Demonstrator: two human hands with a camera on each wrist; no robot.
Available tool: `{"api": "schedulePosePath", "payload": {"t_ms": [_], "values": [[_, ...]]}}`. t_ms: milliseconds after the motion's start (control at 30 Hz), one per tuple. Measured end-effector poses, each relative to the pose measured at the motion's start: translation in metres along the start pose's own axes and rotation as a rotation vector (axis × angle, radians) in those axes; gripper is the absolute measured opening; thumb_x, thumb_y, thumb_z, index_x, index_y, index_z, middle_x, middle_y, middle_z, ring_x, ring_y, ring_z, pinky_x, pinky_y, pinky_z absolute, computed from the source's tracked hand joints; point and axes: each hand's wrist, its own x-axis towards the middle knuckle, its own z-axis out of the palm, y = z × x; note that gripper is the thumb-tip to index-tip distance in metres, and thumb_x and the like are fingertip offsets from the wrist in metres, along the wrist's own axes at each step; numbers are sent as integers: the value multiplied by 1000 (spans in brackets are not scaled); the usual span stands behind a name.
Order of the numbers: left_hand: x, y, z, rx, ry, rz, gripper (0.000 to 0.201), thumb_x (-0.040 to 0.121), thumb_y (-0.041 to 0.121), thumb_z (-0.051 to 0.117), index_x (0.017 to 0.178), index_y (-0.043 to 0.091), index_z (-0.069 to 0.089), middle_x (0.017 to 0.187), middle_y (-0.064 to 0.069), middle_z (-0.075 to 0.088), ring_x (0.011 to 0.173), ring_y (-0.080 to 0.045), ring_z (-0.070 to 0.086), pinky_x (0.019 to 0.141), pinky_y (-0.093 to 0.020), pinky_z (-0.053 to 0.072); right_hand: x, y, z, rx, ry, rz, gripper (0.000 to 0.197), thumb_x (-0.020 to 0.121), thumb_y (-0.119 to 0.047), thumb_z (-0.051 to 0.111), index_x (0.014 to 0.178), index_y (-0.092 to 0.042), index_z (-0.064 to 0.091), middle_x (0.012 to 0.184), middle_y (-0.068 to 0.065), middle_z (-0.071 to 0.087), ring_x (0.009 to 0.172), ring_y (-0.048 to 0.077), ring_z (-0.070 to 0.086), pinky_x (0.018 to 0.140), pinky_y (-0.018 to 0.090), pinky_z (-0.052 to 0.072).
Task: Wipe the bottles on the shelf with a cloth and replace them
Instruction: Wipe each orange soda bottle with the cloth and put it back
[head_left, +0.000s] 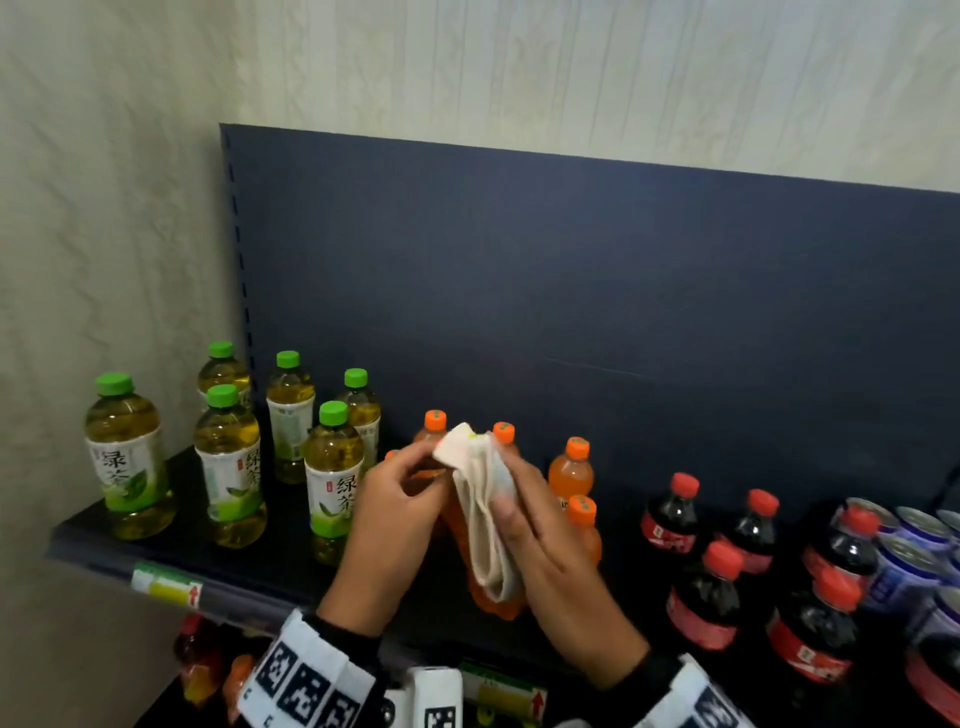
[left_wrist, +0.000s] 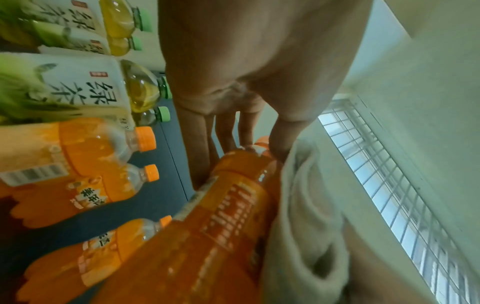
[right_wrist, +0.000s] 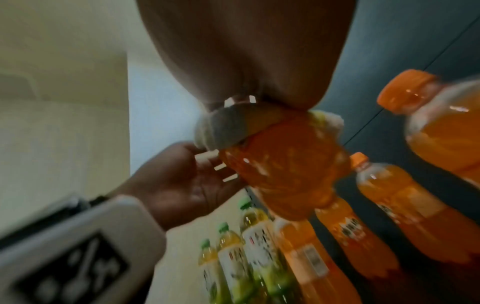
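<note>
An orange soda bottle (head_left: 500, 607) is lifted off the dark shelf (head_left: 104, 540), tilted between both hands. My left hand (head_left: 421, 478) pinches it near the neck; in the left wrist view the fingertips (left_wrist: 246, 142) sit at the bottle's (left_wrist: 207, 226) shoulder. A white cloth (head_left: 483, 514) is draped down the bottle's side. My right hand (head_left: 519, 501) wraps around the cloth and presses it against the bottle. The right wrist view shows the cloth (right_wrist: 226, 125) bunched over the bottle (right_wrist: 283, 164) under my palm. The held bottle's cap is hidden by the cloth.
Several green tea bottles (head_left: 228, 457) stand at the shelf's left. More orange bottles (head_left: 571, 467) stand just behind my hands. Cola bottles (head_left: 706, 592) and cans (head_left: 914, 545) fill the right. A dark back panel (head_left: 571, 286) rises behind. A lower shelf holds more bottles (head_left: 197, 660).
</note>
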Motion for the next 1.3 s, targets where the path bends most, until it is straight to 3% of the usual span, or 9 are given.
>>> {"api": "schedulePosePath", "payload": {"t_ms": [167, 333, 433, 600, 667, 800, 1000, 1100, 1300], "values": [[-6, -5, -15, -77, 105, -23, 23, 78, 40, 73, 93, 25, 79, 91, -3, 81, 87, -18, 77, 81, -47, 61, -20, 23, 8, -75, -129, 77, 56, 112, -39, 48, 164, -39, 28, 166, -24, 39, 154, -6, 32, 131, 33, 26], [-11, -7, -7, -64, 40, -19, 15, 86, 30, 70, 93, 39, 80, 95, 6, 80, 89, -9, 76, 79, -36, 62, -1, 8, 16, -120, -66, -48, 50, 114, -39, 43, 163, -39, 31, 161, -22, 44, 152, -1, 39, 124, 23, 33], [-9, -8, -14, -99, 48, -75, 33, 96, 13, 65, 91, 42, 81, 94, 3, 81, 90, -16, 78, 68, -28, 64, -4, 8, 18, -207, -86, -154, 54, 114, -32, 45, 164, -43, 27, 168, -24, 31, 158, 2, 28, 125, 19, 27], [-3, -8, -31, -196, 175, -151, 20, 93, 24, 69, 107, 13, 78, 102, -13, 80, 102, -37, 74, 91, -59, 58, -27, 26, 15, -419, -205, -220, 65, 113, -28, 50, 165, -50, 17, 175, -26, 6, 162, -2, 10, 130, 21, 17], [-6, -9, -27, -183, 145, -155, 17, 94, 25, 68, 104, 18, 79, 100, -11, 80, 100, -34, 75, 84, -55, 62, -21, 21, 14, -422, -199, -208, 64, 113, -31, 49, 165, -50, 17, 174, -29, 7, 161, -4, 11, 128, 17, 19], [-14, -8, -13, -185, 23, -166, 30, 99, 16, 61, 88, 34, 82, 92, -3, 82, 79, -15, 79, 56, -24, 59, -2, 8, 16, -360, -120, -242, 56, 114, -37, 43, 165, -45, 22, 173, -25, 18, 162, 2, 16, 129, 20, 21], [-3, -4, -35, -249, 249, -158, 15, 96, 22, 67, 106, 16, 77, 103, -12, 79, 84, -19, 75, 67, -36, 60, -32, 29, 19, -445, -203, -214, 68, 112, -35, 49, 166, -49, 11, 176, -27, 0, 163, -1, 4, 132, 37, 21], [-8, -4, -27, -262, 226, -180, 18, 98, 21, 65, 110, 14, 75, 105, -13, 79, 85, -20, 76, 74, -41, 62, -24, 22, 17, -359, -182, -144, 63, 113, -41, 45, 165, -53, 11, 174, -29, 9, 162, -2, 9, 132, 48, 22], [-19, 0, -11, -272, 107, -144, 22, 101, 10, 57, 106, 18, 77, 96, -6, 81, 82, -17, 79, 58, -26, 61, 2, -1, 17, -243, -110, -164, 54, 112, -52, 41, 163, -50, 23, 168, -30, 28, 158, -2, 26, 126, 39, 33]]}}
